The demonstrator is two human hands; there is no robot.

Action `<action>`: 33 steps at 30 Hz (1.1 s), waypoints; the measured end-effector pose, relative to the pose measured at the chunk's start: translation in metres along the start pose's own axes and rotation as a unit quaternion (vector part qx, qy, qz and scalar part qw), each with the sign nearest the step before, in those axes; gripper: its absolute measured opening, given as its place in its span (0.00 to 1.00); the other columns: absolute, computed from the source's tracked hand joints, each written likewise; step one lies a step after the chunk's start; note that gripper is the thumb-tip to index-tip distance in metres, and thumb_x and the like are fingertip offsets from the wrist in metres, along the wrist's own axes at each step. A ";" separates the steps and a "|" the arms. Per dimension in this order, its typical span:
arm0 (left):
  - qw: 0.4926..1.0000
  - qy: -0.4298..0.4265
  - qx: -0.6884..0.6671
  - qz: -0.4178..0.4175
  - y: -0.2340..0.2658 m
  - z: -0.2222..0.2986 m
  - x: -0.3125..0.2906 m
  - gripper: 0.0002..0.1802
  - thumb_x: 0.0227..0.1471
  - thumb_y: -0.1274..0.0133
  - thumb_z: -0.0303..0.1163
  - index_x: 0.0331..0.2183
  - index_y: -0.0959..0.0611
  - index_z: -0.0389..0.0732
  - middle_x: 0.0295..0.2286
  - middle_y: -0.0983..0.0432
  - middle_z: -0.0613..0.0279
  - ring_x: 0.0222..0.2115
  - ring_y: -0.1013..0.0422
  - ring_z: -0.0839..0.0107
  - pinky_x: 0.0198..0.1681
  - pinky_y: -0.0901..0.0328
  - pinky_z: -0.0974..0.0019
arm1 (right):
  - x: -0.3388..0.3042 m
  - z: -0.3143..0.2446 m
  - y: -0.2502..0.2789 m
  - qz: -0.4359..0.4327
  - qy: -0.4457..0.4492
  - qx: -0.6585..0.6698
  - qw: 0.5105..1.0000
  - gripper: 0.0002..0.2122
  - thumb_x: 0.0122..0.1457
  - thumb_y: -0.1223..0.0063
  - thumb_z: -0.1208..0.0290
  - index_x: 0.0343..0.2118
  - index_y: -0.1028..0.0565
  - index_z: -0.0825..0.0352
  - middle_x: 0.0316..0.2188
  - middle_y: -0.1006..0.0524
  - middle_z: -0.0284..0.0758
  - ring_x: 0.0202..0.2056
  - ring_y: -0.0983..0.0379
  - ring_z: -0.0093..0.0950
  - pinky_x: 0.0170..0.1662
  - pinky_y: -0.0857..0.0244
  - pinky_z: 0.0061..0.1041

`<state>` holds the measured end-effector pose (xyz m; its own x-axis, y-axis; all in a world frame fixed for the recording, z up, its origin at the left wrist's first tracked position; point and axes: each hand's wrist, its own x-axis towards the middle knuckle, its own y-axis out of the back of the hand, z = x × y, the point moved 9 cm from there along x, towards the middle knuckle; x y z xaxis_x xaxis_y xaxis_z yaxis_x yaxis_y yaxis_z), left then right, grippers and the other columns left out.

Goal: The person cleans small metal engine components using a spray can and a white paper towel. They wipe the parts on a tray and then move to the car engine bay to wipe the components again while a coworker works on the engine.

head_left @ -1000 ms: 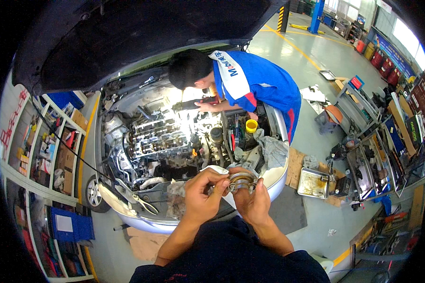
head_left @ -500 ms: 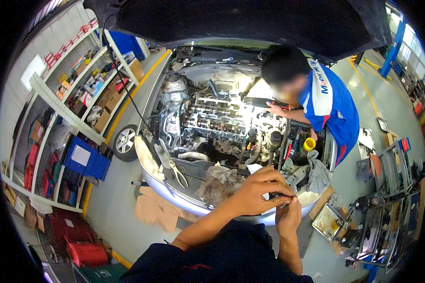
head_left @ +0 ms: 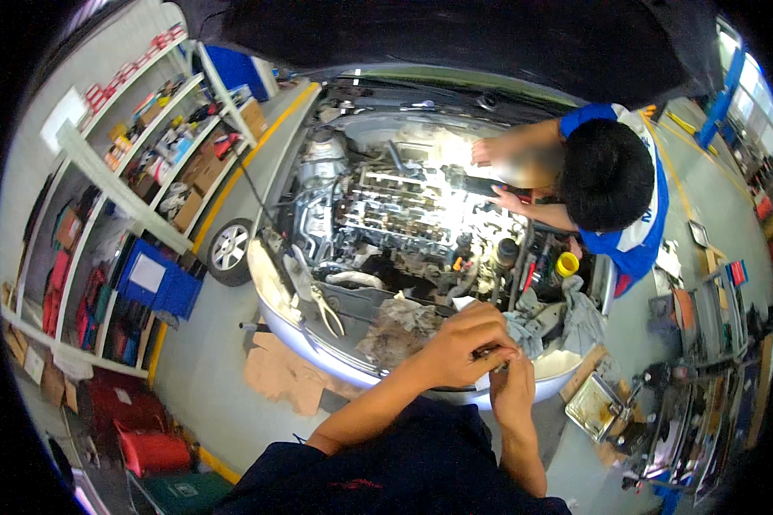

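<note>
My left hand (head_left: 462,345) and my right hand (head_left: 510,388) meet over the front edge of the opened car. Fingers of both are pinched together around something small and dark, mostly hidden between them; I cannot make out its kind. A bit of white paper or cloth (head_left: 464,303) shows just behind my left hand. Beyond my hands lies the exposed engine (head_left: 395,210), its top uncovered and brightly lit. A crumpled brown-stained rag (head_left: 397,328) rests on the front edge, left of my hands. Grey rags (head_left: 581,316) are draped to the right.
A co-worker in blue (head_left: 631,236) leans over the engine's right side, both hands over it. Pliers (head_left: 326,313) lie on the front left edge. A yellow cup (head_left: 566,263) stands at the right. Nearby are a wheel (head_left: 229,251), shelves (head_left: 120,184) and a metal tray (head_left: 594,407).
The co-worker has shifted to the right, and a second hand now shows over the engine. My hands have drawn slightly left, still pinched together.
</note>
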<state>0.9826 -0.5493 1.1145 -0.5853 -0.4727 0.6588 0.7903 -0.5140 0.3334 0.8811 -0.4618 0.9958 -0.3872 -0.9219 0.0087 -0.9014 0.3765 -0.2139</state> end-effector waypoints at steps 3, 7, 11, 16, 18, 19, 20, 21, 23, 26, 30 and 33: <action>0.999 0.006 0.041 0.030 0.004 0.002 0.004 0.08 0.52 0.29 0.31 0.29 0.13 0.40 0.26 0.22 0.58 0.29 0.26 0.59 0.37 0.33 0.58 | 0.007 -0.012 -0.008 -0.004 0.010 -0.034 0.999 0.23 0.79 0.67 0.59 0.52 0.22 0.73 0.51 0.19 0.41 0.52 0.24 0.31 0.55 0.31 0.34; 0.995 0.072 0.044 0.057 0.011 -0.012 0.002 0.10 0.57 0.36 0.27 0.25 0.16 0.35 0.24 0.25 0.56 0.27 0.28 0.62 0.33 0.35 0.62 | 0.008 -0.013 -0.013 -0.023 -0.018 0.106 0.994 0.25 0.81 0.69 0.56 0.58 0.24 0.73 0.53 0.20 0.42 0.51 0.23 0.33 0.55 0.29 0.35; 0.992 0.118 -0.003 0.035 0.012 -0.018 0.002 0.02 0.57 0.37 0.23 0.31 0.13 0.35 0.28 0.22 0.55 0.30 0.25 0.60 0.36 0.31 0.60 | 0.007 0.003 -0.009 -0.043 -0.063 0.224 0.972 0.27 0.81 0.70 0.55 0.62 0.27 0.75 0.53 0.20 0.41 0.50 0.22 0.32 0.53 0.27 0.35; 0.995 0.102 0.017 -0.017 -0.006 -0.001 0.012 0.08 0.52 0.34 0.22 0.37 0.11 0.37 0.32 0.19 0.56 0.33 0.22 0.60 0.40 0.30 0.61 | 0.001 0.001 -0.001 -0.021 -0.067 0.268 0.961 0.27 0.79 0.69 0.56 0.65 0.30 0.75 0.53 0.22 0.41 0.50 0.23 0.33 0.54 0.28 0.36; 0.995 0.076 0.037 -0.048 -0.012 0.004 0.015 0.11 0.49 0.32 0.23 0.37 0.10 0.38 0.32 0.18 0.57 0.33 0.22 0.60 0.41 0.30 0.60 | 0.000 -0.003 -0.001 -0.036 -0.060 0.271 0.960 0.27 0.78 0.67 0.56 0.65 0.31 0.75 0.53 0.22 0.41 0.51 0.24 0.33 0.55 0.29 0.36; 0.996 0.065 0.036 -0.051 -0.015 0.007 0.017 0.10 0.48 0.32 0.23 0.37 0.10 0.39 0.32 0.18 0.58 0.33 0.22 0.60 0.41 0.30 0.60 | 0.000 -0.007 0.001 -0.032 -0.051 0.266 0.962 0.27 0.77 0.66 0.56 0.65 0.31 0.76 0.53 0.22 0.41 0.52 0.24 0.32 0.56 0.30 0.36; 0.996 0.054 0.037 -0.054 -0.016 0.010 0.020 0.10 0.48 0.32 0.23 0.37 0.10 0.39 0.31 0.18 0.58 0.33 0.22 0.60 0.40 0.31 0.60 | 0.001 -0.012 0.001 -0.030 -0.043 0.262 0.964 0.27 0.77 0.65 0.56 0.66 0.32 0.76 0.54 0.22 0.41 0.53 0.25 0.32 0.57 0.30 0.35; 0.997 0.044 0.038 -0.056 -0.017 0.012 0.022 0.10 0.48 0.32 0.23 0.36 0.10 0.39 0.31 0.18 0.59 0.33 0.22 0.60 0.40 0.31 0.60 | 0.002 -0.017 0.001 -0.028 -0.036 0.257 0.965 0.28 0.76 0.65 0.56 0.66 0.32 0.76 0.54 0.23 0.42 0.53 0.26 0.31 0.58 0.31 0.35; 0.996 0.036 0.052 -0.059 -0.019 0.013 0.024 0.09 0.47 0.31 0.23 0.35 0.11 0.39 0.30 0.18 0.59 0.32 0.22 0.60 0.39 0.32 0.60 | 0.003 -0.023 0.003 -0.030 -0.023 0.215 0.976 0.28 0.76 0.64 0.55 0.65 0.32 0.76 0.55 0.23 0.42 0.55 0.27 0.31 0.60 0.34 0.33; 0.995 0.041 0.056 -0.072 -0.022 0.014 0.028 0.08 0.46 0.31 0.23 0.32 0.13 0.38 0.29 0.19 0.59 0.31 0.22 0.60 0.38 0.32 0.60 | 0.005 -0.024 0.009 -0.021 0.000 0.138 0.990 0.27 0.76 0.65 0.56 0.64 0.31 0.77 0.56 0.23 0.42 0.58 0.28 0.32 0.63 0.37 0.31; 0.993 0.066 0.037 -0.088 -0.024 0.008 0.031 0.09 0.44 0.31 0.23 0.31 0.14 0.38 0.27 0.20 0.59 0.28 0.24 0.61 0.34 0.32 0.62 | 0.004 -0.036 0.015 -0.010 0.002 0.035 0.999 0.24 0.77 0.65 0.60 0.62 0.29 0.77 0.55 0.22 0.44 0.58 0.28 0.32 0.65 0.39 0.30; 0.991 0.088 0.031 -0.100 -0.026 0.003 0.032 0.09 0.40 0.31 0.20 0.30 0.12 0.35 0.27 0.18 0.57 0.26 0.23 0.69 0.29 0.30 0.68 | 0.002 -0.042 0.019 -0.002 0.036 -0.018 0.999 0.22 0.78 0.65 0.64 0.61 0.29 0.77 0.53 0.22 0.46 0.58 0.28 0.32 0.65 0.40 0.30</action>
<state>0.9438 -0.5487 1.1287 -0.7494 -0.4866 0.4490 0.6620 -0.5670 0.4902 0.8546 -0.4529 1.0327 -0.3955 -0.9149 0.0807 -0.9088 0.3770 -0.1789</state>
